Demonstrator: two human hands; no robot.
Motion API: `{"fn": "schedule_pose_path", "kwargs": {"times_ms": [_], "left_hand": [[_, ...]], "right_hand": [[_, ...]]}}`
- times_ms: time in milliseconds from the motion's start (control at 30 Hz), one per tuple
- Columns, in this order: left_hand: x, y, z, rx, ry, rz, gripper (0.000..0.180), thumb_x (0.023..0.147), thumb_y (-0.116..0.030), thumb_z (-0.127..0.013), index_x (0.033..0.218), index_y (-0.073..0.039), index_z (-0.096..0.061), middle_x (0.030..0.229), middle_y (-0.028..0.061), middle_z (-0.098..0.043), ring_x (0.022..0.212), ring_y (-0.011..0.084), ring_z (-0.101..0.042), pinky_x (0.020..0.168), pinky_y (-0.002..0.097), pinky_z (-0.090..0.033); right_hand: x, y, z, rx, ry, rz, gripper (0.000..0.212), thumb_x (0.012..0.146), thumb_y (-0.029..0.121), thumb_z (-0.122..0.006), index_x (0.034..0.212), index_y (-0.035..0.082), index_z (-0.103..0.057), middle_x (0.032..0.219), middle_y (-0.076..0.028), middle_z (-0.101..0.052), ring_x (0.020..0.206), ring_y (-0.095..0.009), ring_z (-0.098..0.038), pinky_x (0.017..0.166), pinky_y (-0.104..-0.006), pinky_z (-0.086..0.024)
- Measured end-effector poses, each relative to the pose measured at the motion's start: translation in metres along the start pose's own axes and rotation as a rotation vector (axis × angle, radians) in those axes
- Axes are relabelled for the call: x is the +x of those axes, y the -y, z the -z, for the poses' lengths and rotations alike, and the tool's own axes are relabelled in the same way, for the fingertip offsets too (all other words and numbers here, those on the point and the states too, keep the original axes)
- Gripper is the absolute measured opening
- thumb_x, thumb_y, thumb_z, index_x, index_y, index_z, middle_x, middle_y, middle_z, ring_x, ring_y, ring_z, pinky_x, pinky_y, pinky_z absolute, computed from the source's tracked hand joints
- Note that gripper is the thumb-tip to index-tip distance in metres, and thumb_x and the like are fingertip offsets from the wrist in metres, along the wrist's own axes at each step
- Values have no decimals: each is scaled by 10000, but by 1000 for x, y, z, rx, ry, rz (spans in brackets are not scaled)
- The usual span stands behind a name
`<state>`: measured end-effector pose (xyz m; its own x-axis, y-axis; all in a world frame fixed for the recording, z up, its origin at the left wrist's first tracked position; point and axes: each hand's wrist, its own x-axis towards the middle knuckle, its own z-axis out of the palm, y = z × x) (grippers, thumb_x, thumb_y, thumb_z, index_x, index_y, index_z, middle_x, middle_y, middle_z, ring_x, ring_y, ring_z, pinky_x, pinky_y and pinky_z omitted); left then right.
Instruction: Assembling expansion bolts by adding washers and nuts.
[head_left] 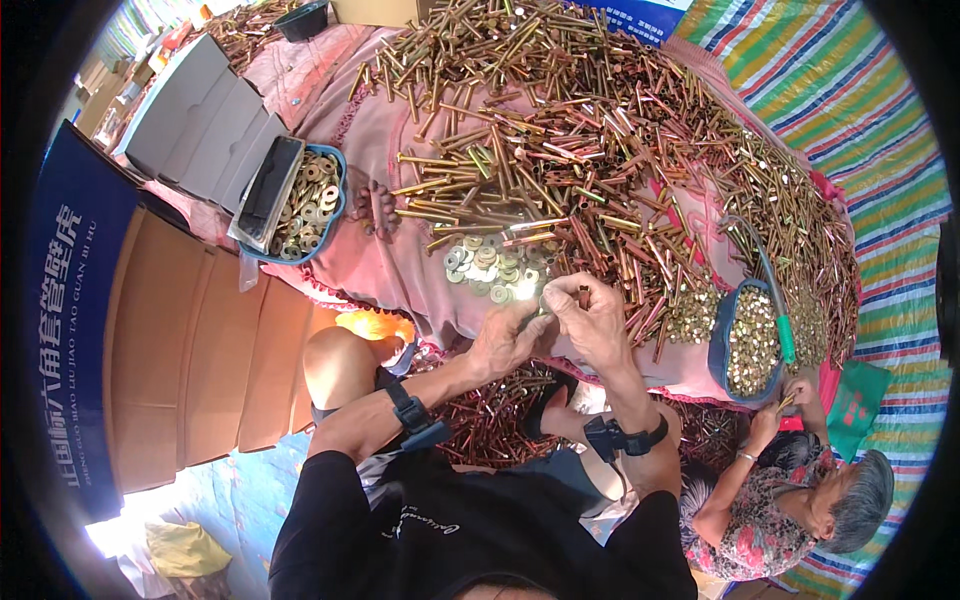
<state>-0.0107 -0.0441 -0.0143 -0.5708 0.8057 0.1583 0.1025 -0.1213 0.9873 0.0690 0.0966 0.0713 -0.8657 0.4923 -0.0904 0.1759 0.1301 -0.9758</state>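
My left hand (508, 338) and my right hand (590, 315) come together at the near edge of a pink cloth. The fingers of both are closed, thumb against fingertips, around something small that I cannot make out. Just beyond them lies a loose pile of flat metal washers (480, 265), some glinting in bright light. Behind and to the right spreads a large heap of long brass-coloured and reddish bolts (545, 150); its near bolts reach close to my right hand.
A blue basin (343, 200) of washers stands at left beside grey boxes (200, 110). At right, another blue basin (716, 345) holds small nuts, a green-handled tool (786, 340) leaning on it. A co-worker (770, 500) sits at lower right, holding bolts. Brown cartons (200, 340) line the left.
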Motion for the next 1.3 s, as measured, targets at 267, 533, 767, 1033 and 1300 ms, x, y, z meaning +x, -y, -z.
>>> {"fn": "schedule_pose_path", "kwargs": {"times_ms": [267,533,767,1033,1300], "left_hand": [[0,4,-1,64,-32,-74,70,1004,-46,-636,1066,-21,-658,780,91,-669,675,171,-669,601,321,-546],[-1,11,-1,265,-44,-250,99,1002,-27,-639,1096,-1,-651,835,79,-689,705,135,-680,610,299,-568],[0,3,-3,87,15,-114,136,1033,-56,-606,1134,22,-654,850,85,-696,727,139,-709,615,276,-586],[0,5,-8,127,3,-94,120,1035,-47,-600,1099,19,-678,847,76,-665,703,128,-665,606,284,-558],[1,12,-6,173,19,-159,133,1002,-35,-626,1109,33,-667,850,94,-637,730,150,-650,640,314,-547]], "right_hand": [[0,-6,1,115,17,-43,230,985,234,-741,965,9,-692,688,24,-604,544,-31,-487,483,-220,-371],[-4,-9,6,417,80,-275,228,992,213,-712,1006,-12,-677,719,8,-610,561,-45,-503,472,-221,-371],[-3,8,5,508,-199,84,375,1104,348,-522,1160,-12,-608,866,-39,-631,619,-60,-543,531,-210,-423],[7,2,-8,699,-107,196,442,1112,409,-460,1255,1,-551,1079,-107,-642,925,-188,-668,803,-343,-562],[4,0,-15,404,-87,279,491,1112,441,-441,1274,-12,-541,1123,-121,-634,976,-216,-669,879,-355,-557]]}}
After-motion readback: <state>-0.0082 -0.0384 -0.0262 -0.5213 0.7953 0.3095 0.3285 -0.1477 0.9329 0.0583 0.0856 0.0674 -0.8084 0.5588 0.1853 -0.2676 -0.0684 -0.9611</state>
